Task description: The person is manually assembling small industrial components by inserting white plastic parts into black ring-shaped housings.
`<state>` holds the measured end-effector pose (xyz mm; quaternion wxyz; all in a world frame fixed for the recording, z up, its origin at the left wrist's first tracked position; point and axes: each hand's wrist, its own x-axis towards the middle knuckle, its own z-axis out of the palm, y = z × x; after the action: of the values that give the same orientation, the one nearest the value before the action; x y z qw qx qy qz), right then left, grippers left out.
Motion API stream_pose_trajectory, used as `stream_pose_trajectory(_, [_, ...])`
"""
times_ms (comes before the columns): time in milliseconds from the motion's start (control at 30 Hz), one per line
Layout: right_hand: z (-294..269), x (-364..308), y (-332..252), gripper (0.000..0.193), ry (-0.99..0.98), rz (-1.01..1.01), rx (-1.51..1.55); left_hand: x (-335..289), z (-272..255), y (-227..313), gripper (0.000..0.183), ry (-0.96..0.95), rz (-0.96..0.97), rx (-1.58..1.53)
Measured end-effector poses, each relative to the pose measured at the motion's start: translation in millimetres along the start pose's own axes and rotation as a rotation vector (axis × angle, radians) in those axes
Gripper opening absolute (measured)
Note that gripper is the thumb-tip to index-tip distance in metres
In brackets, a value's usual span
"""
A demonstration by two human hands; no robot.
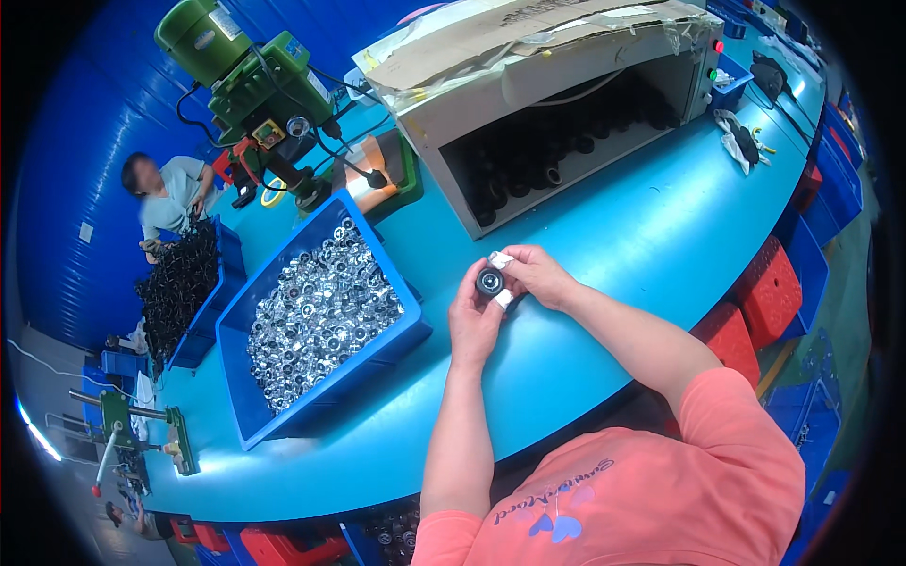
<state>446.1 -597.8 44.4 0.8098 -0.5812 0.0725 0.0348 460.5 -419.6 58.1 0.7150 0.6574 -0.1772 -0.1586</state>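
Observation:
Between my two hands, above the bench, is a small black round wheel-like part (490,281) with a shiny metal ring at its centre. My left hand (475,319) grips it from the left and below, fingers wrapped round its side. My right hand (536,275) closes on it from the right with fingertips at its upper edge. White coverings wrap some of the fingertips. Left of my hands, a blue bin (377,341) holds a heap of shiny metal round parts (321,316).
A whitish open-fronted box (439,132) with black round parts (557,151) inside stands ahead on the turquoise bench (604,226). Behind the bin is a green press machine (255,94). A co-worker (175,193) sits far left by a bin of black parts (179,283). Red stools (769,288) stand right.

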Motion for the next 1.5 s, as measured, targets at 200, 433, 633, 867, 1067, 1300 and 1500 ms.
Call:
stream_pose_trajectory(200, [8.5,-9.3,-13.3,0.02,-0.052,-0.058,-0.051,1.5,-2.9,-6.4,0.062,0.044,0.022,0.062])
stream_pose_trajectory(433, [11.0,-3.7,-2.9,0.017,0.031,-0.129,-0.204,2.8,-2.5,-10.8,0.053,0.029,0.084,-0.023])
stream_pose_trajectory(633, [12.4,-6.1,-4.4,0.019,0.038,-0.126,-0.144,2.8,-7.3,0.2,0.046,0.059,-0.073,-0.107])
stream_pose_trajectory(867, [20.3,-11.1,-5.2,0.017,0.111,-0.186,-0.198,1.8,-6.5,-0.6,0.055,0.024,-0.039,-0.157])
stream_pose_trajectory(1067, [9.8,-9.5,-6.8,0.015,0.019,-0.1,-0.141,0.8,-3.6,-10.8,0.065,0.014,0.02,0.04])
stream_pose_trajectory(1300, [3.8,-5.7,-11.1,0.018,-0.022,-0.044,-0.206,1.6,-8.2,-5.4,0.053,-0.005,0.017,0.027])
stream_pose_trajectory(1500, [5.6,-4.8,-4.0,0.018,-0.046,-0.092,-0.132,3.5,-8.3,-1.8,0.036,0.065,-0.014,0.003])
